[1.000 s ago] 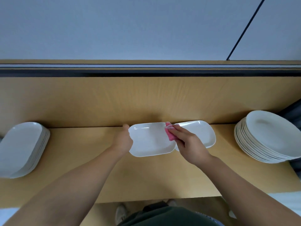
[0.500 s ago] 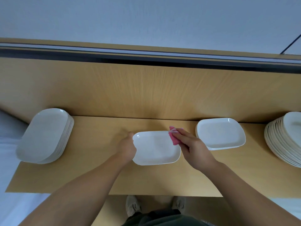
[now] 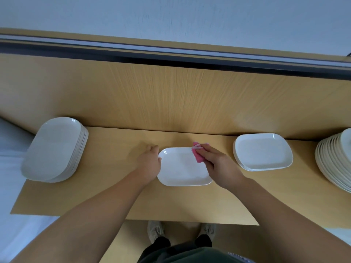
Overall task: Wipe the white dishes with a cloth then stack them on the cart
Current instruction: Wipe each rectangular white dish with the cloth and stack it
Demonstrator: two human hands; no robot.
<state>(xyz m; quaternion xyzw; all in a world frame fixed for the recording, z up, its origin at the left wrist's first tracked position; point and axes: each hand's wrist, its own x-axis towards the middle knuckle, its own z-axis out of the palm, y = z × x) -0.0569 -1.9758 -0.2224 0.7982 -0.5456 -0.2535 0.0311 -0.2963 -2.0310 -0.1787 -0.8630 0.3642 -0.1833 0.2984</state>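
A white rectangular dish (image 3: 180, 168) lies flat on the wooden shelf (image 3: 117, 198) in front of me. My left hand (image 3: 150, 164) grips its left rim. My right hand (image 3: 216, 164) holds a folded pink cloth (image 3: 197, 154) and presses it onto the dish's upper right corner. To the right sits a short stack of the same rectangular dishes (image 3: 263, 151). A taller stack of rectangular dishes (image 3: 55, 149) stands at the shelf's left end.
A stack of round white plates (image 3: 336, 162) sits at the right edge of view. A wooden back panel (image 3: 171, 95) rises behind the shelf. The shelf's left end and front edge drop off to a pale floor; my shoes (image 3: 155, 232) show below.
The dish under my hands has come away to the left of the short stack and lies flat on the shelf. My view has swung left. The cloth stays on the dish's right corner.
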